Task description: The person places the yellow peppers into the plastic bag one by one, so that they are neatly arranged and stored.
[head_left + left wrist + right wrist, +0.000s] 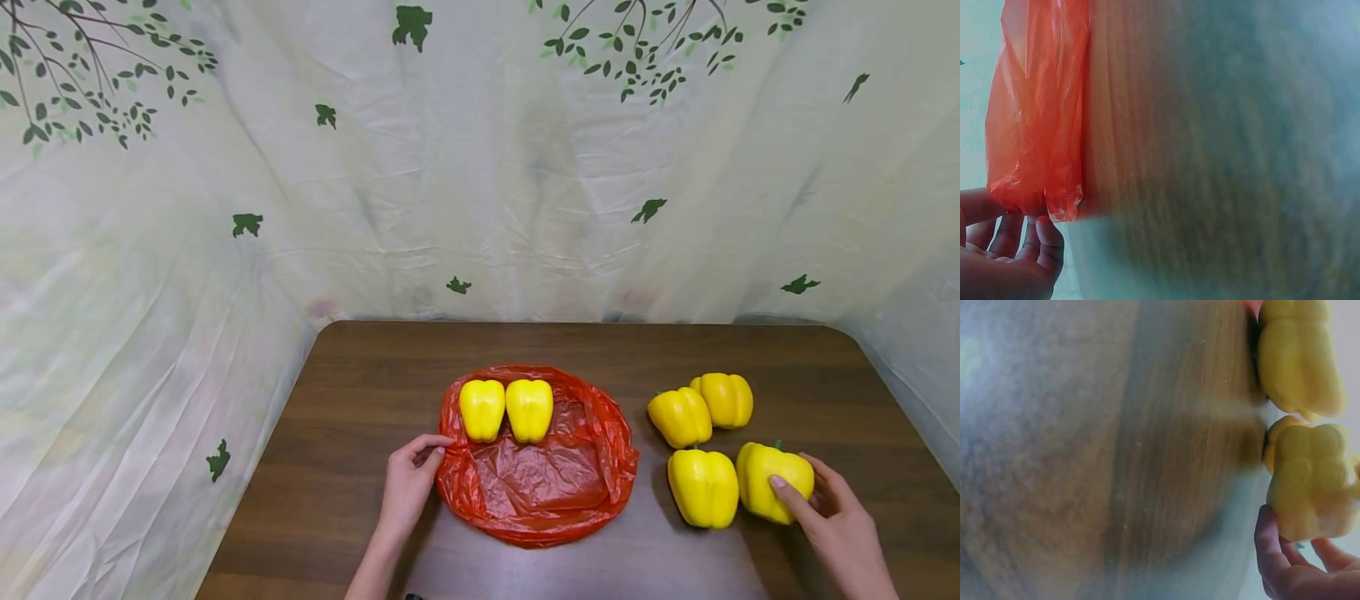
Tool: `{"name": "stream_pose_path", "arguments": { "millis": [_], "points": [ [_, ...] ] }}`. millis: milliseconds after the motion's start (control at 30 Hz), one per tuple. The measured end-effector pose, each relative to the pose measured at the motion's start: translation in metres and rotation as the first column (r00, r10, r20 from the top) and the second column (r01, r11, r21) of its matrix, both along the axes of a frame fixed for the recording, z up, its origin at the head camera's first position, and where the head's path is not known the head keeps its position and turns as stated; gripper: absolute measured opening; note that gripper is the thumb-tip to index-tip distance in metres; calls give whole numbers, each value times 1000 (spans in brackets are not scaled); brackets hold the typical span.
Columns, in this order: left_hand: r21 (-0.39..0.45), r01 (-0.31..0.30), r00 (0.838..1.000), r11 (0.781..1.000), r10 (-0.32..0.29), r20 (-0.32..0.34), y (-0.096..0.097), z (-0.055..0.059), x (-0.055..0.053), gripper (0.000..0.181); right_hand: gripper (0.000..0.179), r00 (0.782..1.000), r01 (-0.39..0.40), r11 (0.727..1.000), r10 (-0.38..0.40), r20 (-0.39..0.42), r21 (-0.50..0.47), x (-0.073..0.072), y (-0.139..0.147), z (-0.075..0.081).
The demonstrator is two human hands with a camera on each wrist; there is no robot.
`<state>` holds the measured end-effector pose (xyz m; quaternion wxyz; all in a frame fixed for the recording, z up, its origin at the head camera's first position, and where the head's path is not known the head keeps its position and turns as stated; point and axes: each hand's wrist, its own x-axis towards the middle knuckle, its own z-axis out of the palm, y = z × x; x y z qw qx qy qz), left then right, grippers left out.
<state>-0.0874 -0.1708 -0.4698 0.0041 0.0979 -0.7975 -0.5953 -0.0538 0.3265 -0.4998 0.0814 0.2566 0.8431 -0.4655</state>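
Observation:
A red plastic bag [536, 521] lies spread in a round on the table, its rim rolled outward. Two yellow bell peppers [482, 411] sit side by side in its far left part. My left hand [410, 483] pinches the bag's left rim between thumb and fingers; the left wrist view shows those fingers at the edge of the red film [1038, 112]. On the right, my right hand [840, 521] grips a yellow bell pepper [772, 482], thumb on its near side. Beside it stands another yellow pepper [702, 489]. The right wrist view shows the gripped pepper [1310, 481] close up.
Two more yellow peppers [679, 417] lean together farther back on the right. The brown wooden table [375, 358] has rounded far corners. Behind it hangs a pale curtain [480, 167] with a leaf print. A small dark object [413, 597] shows at the bottom edge.

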Motion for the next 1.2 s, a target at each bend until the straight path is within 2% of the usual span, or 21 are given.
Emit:
{"name": "stream_pose_path", "arguments": {
  "millis": [133, 367, 567, 767, 967, 1033, 1200],
  "points": [
    [0, 4, 1000, 1000, -4, -3, -1, -2, -1, 17, 90, 998, 36, 999, -34, -44, 38, 2, -2, 3],
    [7, -15, 1000, 1000, 15, -6, -10, -32, -9, 18, 81, 983, 100, 992, -87, -159, 72, 4, -8, 9],
    [-2, -29, 999, 1000, 28, -37, -11, -40, -11, 18, 80, 979, 109, 992, -95, -180, 67, 1, -13, 16],
    [30, -19, 996, 999, 22, -88, -10, -42, -12, 18, 79, 974, 89, 995, -76, -215, 54, 0, -18, 21],
    [31, -22, 998, 999, 24, -57, -10, -39, -11, 17, 77, 963, 54, 996, -33, -269, 70, 0, -24, 24],
    [34, -17, 999, 999, 19, -42, -9, -34, -10, 18, 77, 961, 55, 996, -35, -273, 66, -1, -25, 26],
    [29, 1, 999, 1000, 0, -35, -4, -11, -4, 17, 75, 951, 53, 997, -31, -309, 62, -1, -30, 29]
  ]
}}
